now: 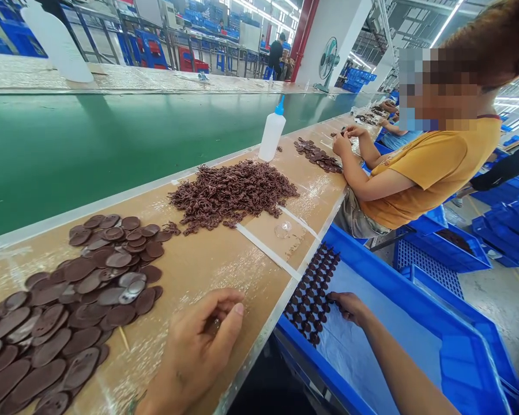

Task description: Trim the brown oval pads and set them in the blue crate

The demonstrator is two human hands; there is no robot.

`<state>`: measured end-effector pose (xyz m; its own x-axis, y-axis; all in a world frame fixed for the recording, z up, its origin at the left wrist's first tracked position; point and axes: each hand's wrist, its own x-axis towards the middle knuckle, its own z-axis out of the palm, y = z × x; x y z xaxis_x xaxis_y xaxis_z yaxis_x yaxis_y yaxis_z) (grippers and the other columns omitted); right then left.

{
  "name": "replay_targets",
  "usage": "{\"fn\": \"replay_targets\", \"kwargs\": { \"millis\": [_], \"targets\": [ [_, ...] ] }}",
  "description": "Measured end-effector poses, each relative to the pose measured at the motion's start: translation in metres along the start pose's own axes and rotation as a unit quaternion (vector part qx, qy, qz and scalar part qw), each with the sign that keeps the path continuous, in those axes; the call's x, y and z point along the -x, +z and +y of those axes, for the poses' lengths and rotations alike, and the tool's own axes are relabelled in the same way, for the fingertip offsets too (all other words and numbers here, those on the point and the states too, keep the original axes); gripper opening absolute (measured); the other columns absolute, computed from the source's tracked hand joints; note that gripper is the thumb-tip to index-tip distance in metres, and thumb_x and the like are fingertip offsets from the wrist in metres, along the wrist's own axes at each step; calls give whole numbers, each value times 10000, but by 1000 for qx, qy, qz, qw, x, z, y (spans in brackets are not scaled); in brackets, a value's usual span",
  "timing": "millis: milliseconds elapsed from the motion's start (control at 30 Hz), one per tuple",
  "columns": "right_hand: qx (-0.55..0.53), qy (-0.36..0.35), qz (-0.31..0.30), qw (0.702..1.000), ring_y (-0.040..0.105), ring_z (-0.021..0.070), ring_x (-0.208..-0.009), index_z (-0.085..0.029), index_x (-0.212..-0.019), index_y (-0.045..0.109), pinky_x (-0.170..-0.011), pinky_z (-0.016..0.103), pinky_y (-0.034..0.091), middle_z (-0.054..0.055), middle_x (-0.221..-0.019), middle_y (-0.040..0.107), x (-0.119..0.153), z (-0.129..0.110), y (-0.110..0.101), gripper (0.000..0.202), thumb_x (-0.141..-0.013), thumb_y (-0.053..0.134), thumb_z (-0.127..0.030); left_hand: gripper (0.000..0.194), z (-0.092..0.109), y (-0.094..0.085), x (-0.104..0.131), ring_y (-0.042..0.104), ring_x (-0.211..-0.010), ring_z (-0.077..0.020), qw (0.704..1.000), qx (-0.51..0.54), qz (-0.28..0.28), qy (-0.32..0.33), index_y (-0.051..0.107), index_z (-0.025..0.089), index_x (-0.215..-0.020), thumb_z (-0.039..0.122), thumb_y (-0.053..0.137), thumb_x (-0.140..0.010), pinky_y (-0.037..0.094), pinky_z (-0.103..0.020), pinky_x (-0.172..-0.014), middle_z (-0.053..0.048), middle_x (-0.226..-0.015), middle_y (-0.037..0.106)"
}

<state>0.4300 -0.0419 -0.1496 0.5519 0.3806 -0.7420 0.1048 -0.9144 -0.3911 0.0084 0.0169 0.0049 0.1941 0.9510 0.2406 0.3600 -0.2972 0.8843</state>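
My left hand (199,351) rests on the brown worktop (225,271) near its front edge, fingers curled with the thumb up; nothing shows in it. Flat brown oval pieces (73,300) lie in a heap just left of it. My right hand (348,305) reaches down into a blue bin (458,357) lined with white sheet and touches rows of small brown pieces (311,294) laid out there. Whether its fingers pinch one of them is hidden. A pile of small tangled brown parts (233,193) lies further along the worktop.
A green conveyor belt (90,144) runs along the far side. A white squeeze bottle with a blue cap (271,131) stands by the pile. A person in a yellow shirt (428,173) works at the neighbouring place with more brown ovals (318,155). Blue crates (441,248) stand on the floor.
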Motion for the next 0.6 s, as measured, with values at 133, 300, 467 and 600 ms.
{"fn": "replay_targets", "kwargs": {
  "millis": [133, 300, 467, 600],
  "targets": [
    [6, 17, -5, 1000, 662, 191, -869, -152, -1146, 615, -737, 369, 580, 74, -1090, 659, -5, -1, 1, 285, -946, 605, -356, 154, -3, -1, -2, 686, -601, -99, 1000, -7, -10, 23, 712, 221, -935, 305, 588, -900, 535, -171, -585, 42, -725, 739],
    [2, 13, -5, 1000, 656, 168, -802, -150, -1105, 625, -686, 335, 575, 59, -1028, 665, 2, -4, -1, 267, -947, 604, -364, 160, -2, -2, 1, 692, -626, -107, 1000, 0, -23, 4, 704, 217, -949, 306, 576, -910, 537, -181, -612, 39, -716, 732],
    [-27, -22, 40, 999, 557, 90, -555, -138, -945, 630, -498, 225, 488, -15, -782, 623, 25, -15, -20, 220, -950, 603, -356, 154, -6, 0, 3, 665, -579, -104, 999, -16, -25, 18, 688, 214, -932, 297, 558, -932, 517, -185, -570, 40, -688, 714],
    [-89, -149, 134, 976, 411, 61, -421, -143, -821, 617, -405, 194, 354, -81, -585, 495, 62, -49, -43, 223, -934, 617, -336, 178, -2, -13, -10, 646, -644, -189, 968, -218, 5, 124, 658, 199, -921, 279, 502, -952, 501, -305, -614, -16, -734, 701]
  ]
}}
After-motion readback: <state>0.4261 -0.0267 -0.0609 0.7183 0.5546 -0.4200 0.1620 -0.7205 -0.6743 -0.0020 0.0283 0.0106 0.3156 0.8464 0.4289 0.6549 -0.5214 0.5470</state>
